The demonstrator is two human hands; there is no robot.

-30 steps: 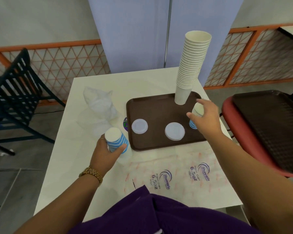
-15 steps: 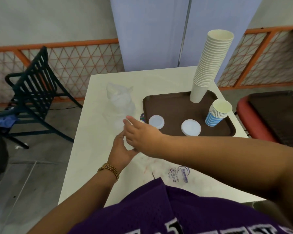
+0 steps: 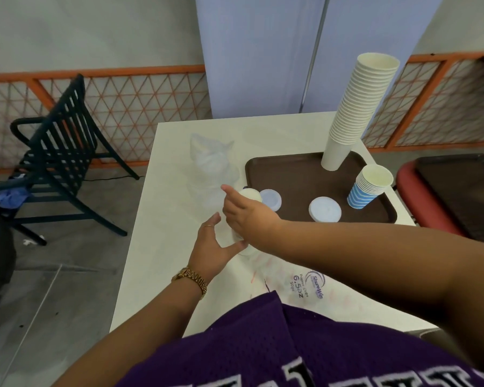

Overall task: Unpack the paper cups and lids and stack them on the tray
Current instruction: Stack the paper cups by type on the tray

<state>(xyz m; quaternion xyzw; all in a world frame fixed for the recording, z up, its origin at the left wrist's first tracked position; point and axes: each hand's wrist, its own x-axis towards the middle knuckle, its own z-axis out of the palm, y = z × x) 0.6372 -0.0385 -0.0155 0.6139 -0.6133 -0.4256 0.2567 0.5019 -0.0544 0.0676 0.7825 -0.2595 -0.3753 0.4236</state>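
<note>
A brown tray [image 3: 299, 174] lies on the white table. A tall stack of white paper cups [image 3: 355, 113] stands on it at the back. A short blue-striped cup stack [image 3: 366, 188] stands at its right edge. Two white lids [image 3: 271, 198] [image 3: 324, 209] lie flat near its front. Just left of the tray my right hand [image 3: 246, 216] grips another small stack of cups [image 3: 250, 194]; only the white rim and base show. My left hand [image 3: 211, 247] is spread open below it, thumb touching the base.
A crumpled clear plastic bag [image 3: 210, 160] lies left of the tray. A flattened printed cup wrapper [image 3: 308, 283] covers the table's near side. A dark slatted chair [image 3: 59, 152] stands to the left, and a red stool with another tray [image 3: 464, 191] to the right.
My right hand left the blue-striped stack on the tray and crossed to the cups by my left hand. My left hand opened from its grip. The view swung left.
</note>
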